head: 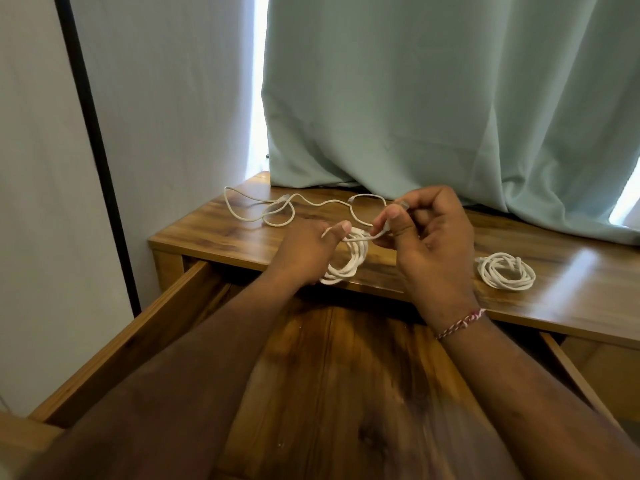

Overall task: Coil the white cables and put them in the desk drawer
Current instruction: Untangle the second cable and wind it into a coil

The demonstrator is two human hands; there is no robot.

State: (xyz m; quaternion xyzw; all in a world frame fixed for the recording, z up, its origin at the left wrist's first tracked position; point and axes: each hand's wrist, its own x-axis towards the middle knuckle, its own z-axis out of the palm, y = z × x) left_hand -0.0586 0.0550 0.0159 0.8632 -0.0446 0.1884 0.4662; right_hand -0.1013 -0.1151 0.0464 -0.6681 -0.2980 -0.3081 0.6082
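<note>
Nearest, at six o'clock, the open desk drawer [346, 393] shows a bare wooden floor, its left wall [114, 341] running up toward nine o'clock. Both forearms cross above it, hiding much of the drawer's bottom; a red-and-white thread bracelet [460, 323] circles the right wrist.

At the centre, over the desk's front edge, the left hand [308, 254] grips a half-wound white coil [346, 261], thumb pressed on the top of the loops. The right hand [433, 237], just toward three o'clock, pinches the coil's free strand between thumb and curled fingers — the strand stretches taut between the two hands. The hands cover part of the coil.

At four o'clock from the hands, a finished coil [506, 271] lies flat on the desk top [571, 282], well apart from them.

Farther, toward eleven o'clock, a loose white cable [277, 209] sprawls in open loops on the desk — its far end passes behind the right hand.

Beyond, a pale green curtain [433, 98] hangs onto the desk's back edge; a white wall [166, 98] stands at ten o'clock.
</note>
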